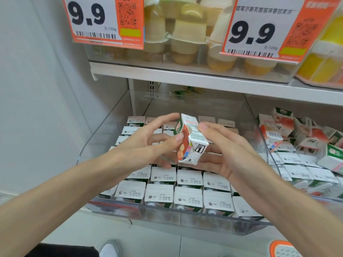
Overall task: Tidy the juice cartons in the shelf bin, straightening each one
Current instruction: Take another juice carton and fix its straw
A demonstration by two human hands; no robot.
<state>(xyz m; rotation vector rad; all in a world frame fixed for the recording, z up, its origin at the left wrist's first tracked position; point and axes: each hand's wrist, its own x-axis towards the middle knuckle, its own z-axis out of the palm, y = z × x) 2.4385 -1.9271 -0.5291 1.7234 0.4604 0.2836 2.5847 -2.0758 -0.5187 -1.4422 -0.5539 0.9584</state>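
Juice carton (pixel 191 139) is held tilted above shelf bin (pixel 167 217), pinched between left hand (pixel 146 140) and right hand (pixel 228 151) fingers. Risk: if the grip slips, carton is dropped onto packed rows (pixel 187 197), knocking neighbours askew.

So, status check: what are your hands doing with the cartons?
Left hand and right hand both pinch one juice carton, tilted, above the bin. Other cartons below stand in neat rows. Slot beneath hidden by hands.
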